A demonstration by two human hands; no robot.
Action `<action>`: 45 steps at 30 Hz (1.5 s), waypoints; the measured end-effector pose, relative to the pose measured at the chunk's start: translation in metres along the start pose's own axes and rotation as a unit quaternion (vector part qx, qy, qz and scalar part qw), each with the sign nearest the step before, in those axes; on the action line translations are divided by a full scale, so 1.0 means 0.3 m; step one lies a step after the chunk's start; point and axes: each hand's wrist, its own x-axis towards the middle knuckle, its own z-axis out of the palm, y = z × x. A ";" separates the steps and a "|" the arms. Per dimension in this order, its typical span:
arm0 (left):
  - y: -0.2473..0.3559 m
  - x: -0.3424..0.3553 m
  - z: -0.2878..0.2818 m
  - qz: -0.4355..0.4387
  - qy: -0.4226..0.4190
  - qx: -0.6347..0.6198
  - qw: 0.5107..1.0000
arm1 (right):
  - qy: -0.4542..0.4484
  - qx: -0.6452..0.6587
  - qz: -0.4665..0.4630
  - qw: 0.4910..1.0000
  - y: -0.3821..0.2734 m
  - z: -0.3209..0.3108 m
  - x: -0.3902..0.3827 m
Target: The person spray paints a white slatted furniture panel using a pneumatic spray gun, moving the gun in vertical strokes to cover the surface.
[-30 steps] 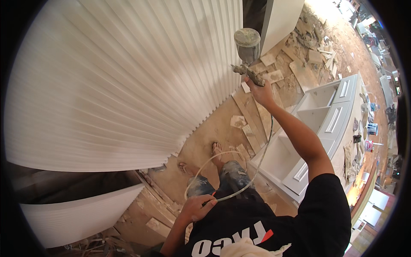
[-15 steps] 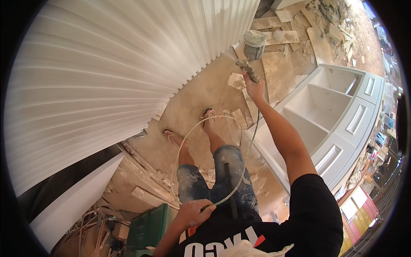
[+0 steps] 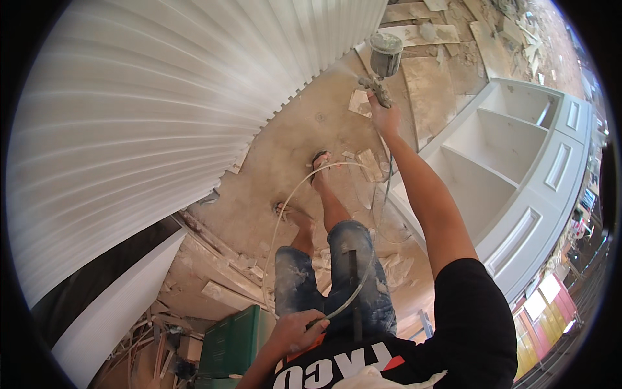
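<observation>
My right hand [image 3: 385, 118] grips a paint-crusted spray gun [image 3: 376, 89] with its arm stretched far forward. On top of the gun sits a spattered paint cup [image 3: 385, 57]. A faint mist drifts from the nozzle toward the lower edge of a large white ribbed panel [image 3: 188, 123]; the gun stays apart from the panel. Near my waist, my left hand [image 3: 299, 332] is closed around a pale air hose [image 3: 355, 293]. The hose loops out over my legs and runs up to the gun. My right fingers are partly hidden behind the handle.
A white cabinet [image 3: 512, 183] with open compartments lies along the right. Boards [image 3: 429, 97] and scraps litter the dusty floor ahead. At the lower left are a green box [image 3: 227, 343], a white panel [image 3: 116, 311] and loose wood. The hose loop hangs by my feet.
My feet have shifted in a step, the left one moving right and nearer. The view has moved slightly, and mist now shows more plainly at the nozzle. Both hands keep their grips.
</observation>
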 end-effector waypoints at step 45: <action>0.200 0.052 0.143 0.045 0.002 0.031 0.999 | 0.009 0.189 -0.117 0.975 -0.159 -0.533 -0.071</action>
